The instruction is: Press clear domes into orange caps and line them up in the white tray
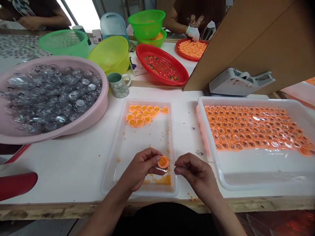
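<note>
Pink plastic curves around the left of the frame: a wide basin (104, 82) heaped with shiny, clear-wrapped pieces (61, 91). Below it, at the lower left edge, a rounded red object (17, 186) juts over the white tabletop (81, 160). A green basket (64, 52) stands behind the basin in the upper left, then a yellow-green bowl (109, 52), with a printed mug (119, 87) in front of it.

Next comes my narrow white tray (137, 147), where a cluster of orange pieces (139, 115) sits at the far end and loose orange crumbs (164, 180) gather at the near right corner. Over its right half, at the lower centre of the frame, my left hand (142, 167) grips one round orange piece (163, 161) between thumb and fingers, its grainy centre facing up. Farther back, a flowered red tray (159, 65) leans at a tilt, and a co-worker's gloved hand (193, 32) touches orange discs on a red plate (177, 52).

My right hand (197, 172) is just beside my piece, fingertips pinched together; whether they hold something thin, I can't tell. Rightmost, below a tape dispenser (228, 83), a wide white tray (246, 170) carries rows of orange rounds (246, 127).
</note>
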A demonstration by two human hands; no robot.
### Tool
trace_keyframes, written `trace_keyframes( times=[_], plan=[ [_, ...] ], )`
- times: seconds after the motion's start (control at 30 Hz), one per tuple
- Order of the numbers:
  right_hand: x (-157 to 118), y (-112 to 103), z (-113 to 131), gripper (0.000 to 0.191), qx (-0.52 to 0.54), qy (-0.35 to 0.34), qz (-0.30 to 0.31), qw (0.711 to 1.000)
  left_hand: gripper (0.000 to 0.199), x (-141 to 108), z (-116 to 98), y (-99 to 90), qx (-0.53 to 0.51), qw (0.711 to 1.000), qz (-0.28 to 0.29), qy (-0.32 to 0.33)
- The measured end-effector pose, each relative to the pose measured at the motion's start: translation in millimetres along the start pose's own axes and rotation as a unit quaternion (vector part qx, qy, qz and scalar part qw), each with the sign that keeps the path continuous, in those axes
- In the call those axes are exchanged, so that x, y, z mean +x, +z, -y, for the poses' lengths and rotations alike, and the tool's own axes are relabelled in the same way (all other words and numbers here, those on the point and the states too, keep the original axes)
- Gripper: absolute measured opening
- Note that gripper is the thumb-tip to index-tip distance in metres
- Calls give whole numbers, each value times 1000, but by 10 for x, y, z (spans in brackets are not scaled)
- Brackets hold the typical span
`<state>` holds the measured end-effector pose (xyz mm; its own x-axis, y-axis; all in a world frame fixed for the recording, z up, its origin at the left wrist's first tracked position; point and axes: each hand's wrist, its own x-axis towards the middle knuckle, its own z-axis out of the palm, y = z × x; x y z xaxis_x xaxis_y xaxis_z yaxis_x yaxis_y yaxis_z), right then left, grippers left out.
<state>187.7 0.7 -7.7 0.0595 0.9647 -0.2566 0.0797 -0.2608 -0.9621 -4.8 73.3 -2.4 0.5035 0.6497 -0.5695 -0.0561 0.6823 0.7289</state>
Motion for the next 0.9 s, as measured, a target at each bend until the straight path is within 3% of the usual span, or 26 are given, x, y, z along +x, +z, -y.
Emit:
trace_keyframes(
  times=[0.13, 0.33, 0.43, 0.5, 0.53, 0.63, 0.73, 0.8, 0.9],
  plan=[
    [39, 23, -64, 3, -76, -52, 14, 996, 20, -25, -7, 5, 18, 999, -23, 22],
    [40, 8, -47, 6, -79, -26, 40, 996, 18, -21, 8, -80, 76, 996, 15, 39],
    [35, -194, -128, 15, -125, 2, -29, 992, 22, -9, 29, -146, 79, 996, -15, 42],
    [36, -353, -255, 18, -209, 25, -91, 973, 24, -10, 40, -185, 52, 998, -27, 29],
    [36, -417, -329, 17, -255, 30, -93, 962, 24, -14, 47, -203, 39, 998, -29, 25],
    [18, -478, -499, 20, -364, 9, -9, 931, 22, -29, 76, -244, 41, 998, -47, 33],
    [-46, -308, -443, 23, -442, -64, -57, 893, 26, -50, 97, -271, 73, 995, -64, 38],
    [-92, -72, -284, 23, -444, -122, -67, 885, 27, -73, 80, -283, 107, 990, -80, 40],
    [-82, 371, -52, 29, -432, -175, 104, 879, 24, -128, 9, -295, 176, 977, -113, 51]
  ],
)
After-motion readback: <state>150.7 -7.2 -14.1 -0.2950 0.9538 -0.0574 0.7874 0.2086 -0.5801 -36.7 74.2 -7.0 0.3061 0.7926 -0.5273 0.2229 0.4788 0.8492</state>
